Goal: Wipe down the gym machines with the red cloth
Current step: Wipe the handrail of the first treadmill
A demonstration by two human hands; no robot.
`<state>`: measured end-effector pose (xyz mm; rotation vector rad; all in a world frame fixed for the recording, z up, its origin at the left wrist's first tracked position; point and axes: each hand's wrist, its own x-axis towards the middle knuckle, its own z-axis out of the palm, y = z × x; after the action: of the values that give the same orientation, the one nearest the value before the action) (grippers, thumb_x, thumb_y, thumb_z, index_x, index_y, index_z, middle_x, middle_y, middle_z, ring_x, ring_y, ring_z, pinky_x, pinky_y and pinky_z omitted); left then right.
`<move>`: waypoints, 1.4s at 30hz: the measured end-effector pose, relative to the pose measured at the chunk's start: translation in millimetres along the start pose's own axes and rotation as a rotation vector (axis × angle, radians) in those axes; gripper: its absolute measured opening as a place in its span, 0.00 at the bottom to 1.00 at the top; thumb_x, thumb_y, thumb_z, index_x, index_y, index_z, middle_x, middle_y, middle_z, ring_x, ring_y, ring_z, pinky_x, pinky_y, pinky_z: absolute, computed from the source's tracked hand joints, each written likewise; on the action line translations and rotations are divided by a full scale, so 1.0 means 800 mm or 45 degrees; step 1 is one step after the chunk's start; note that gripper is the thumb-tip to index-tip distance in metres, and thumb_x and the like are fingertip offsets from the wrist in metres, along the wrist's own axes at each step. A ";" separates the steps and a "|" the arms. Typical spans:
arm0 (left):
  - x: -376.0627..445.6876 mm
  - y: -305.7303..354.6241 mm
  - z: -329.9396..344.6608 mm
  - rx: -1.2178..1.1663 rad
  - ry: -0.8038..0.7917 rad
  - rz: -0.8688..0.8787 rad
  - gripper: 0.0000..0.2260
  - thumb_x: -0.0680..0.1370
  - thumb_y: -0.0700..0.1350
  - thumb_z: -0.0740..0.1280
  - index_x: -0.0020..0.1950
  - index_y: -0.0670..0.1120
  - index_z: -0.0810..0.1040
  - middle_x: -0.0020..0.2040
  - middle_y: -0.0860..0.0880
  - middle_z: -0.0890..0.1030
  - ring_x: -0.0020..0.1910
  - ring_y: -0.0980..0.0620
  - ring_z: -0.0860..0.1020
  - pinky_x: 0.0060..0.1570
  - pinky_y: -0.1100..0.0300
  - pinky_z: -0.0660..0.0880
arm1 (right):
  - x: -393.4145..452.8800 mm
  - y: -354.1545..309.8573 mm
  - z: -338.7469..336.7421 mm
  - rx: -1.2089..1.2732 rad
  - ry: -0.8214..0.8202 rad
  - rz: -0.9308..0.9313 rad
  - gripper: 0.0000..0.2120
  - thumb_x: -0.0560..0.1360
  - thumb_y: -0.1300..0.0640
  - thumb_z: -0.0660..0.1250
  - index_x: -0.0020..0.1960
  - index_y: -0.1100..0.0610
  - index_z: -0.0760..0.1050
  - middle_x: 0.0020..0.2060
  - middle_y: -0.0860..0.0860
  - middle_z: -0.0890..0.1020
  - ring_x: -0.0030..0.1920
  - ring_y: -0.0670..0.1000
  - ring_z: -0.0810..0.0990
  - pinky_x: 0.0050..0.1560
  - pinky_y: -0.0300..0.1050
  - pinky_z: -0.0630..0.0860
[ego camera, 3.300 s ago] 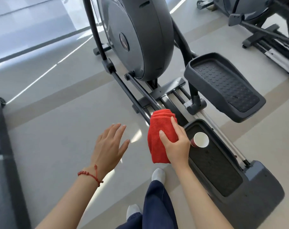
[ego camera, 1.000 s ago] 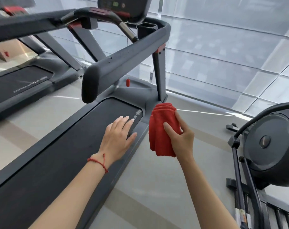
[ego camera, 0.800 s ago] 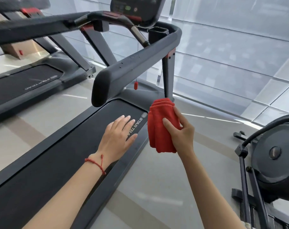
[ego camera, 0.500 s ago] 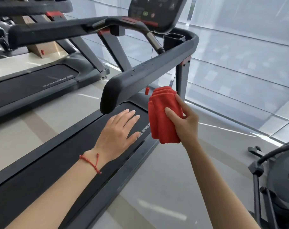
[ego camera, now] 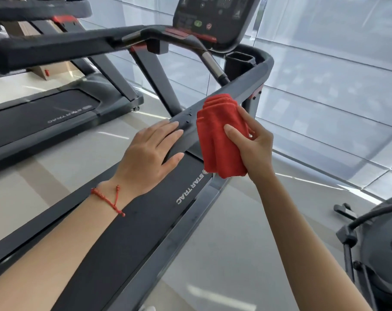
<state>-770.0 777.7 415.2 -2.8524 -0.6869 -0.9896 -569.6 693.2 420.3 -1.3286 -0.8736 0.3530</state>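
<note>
A folded red cloth (ego camera: 219, 140) hangs in my right hand (ego camera: 251, 144), which grips it by thumb and fingers. The cloth is against the right handrail (ego camera: 242, 86) of a dark grey treadmill, at about the rail's middle. My left hand (ego camera: 150, 153), with a red string bracelet at the wrist, lies flat with fingers together over the near end of that same handrail, just left of the cloth. The treadmill's belt (ego camera: 145, 216) runs below both hands, and its console (ego camera: 213, 16) stands at the top.
A second treadmill (ego camera: 44, 115) stands parallel on the left, with pale floor between the two. An elliptical machine (ego camera: 379, 248) fills the lower right corner. Glass wall panels (ego camera: 325, 75) close off the space behind the treadmill.
The view turned from the elliptical to the treadmill and closed in. Both hands rose: the left one from over the belt onto the handrail's end, the right one brought the cloth up against the rail.
</note>
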 end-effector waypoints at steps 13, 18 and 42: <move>0.026 -0.077 0.041 -0.249 -0.055 0.271 0.20 0.78 0.49 0.60 0.64 0.36 0.73 0.64 0.39 0.74 0.66 0.42 0.70 0.63 0.45 0.70 | 0.069 -0.004 0.071 -0.327 -0.157 0.002 0.23 0.69 0.57 0.73 0.63 0.53 0.75 0.51 0.47 0.82 0.49 0.44 0.81 0.50 0.41 0.79; 0.021 -0.073 0.050 -0.297 0.061 0.224 0.19 0.78 0.47 0.62 0.63 0.35 0.73 0.64 0.39 0.74 0.66 0.42 0.70 0.63 0.46 0.70 | 0.084 -0.008 0.075 -0.587 -0.198 -0.033 0.24 0.69 0.55 0.73 0.63 0.49 0.74 0.51 0.42 0.80 0.50 0.38 0.79 0.53 0.36 0.75; 0.055 -0.016 0.070 0.320 0.096 -0.244 0.19 0.77 0.48 0.60 0.62 0.36 0.74 0.58 0.40 0.79 0.56 0.43 0.78 0.54 0.51 0.75 | 0.134 0.018 0.064 -0.764 -0.350 -0.210 0.21 0.70 0.51 0.69 0.63 0.45 0.73 0.49 0.44 0.79 0.48 0.39 0.75 0.49 0.23 0.66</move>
<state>-712.3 817.2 395.5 -2.5569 -1.0135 -0.9502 -533.5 804.8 443.5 -1.7658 -1.3823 0.1449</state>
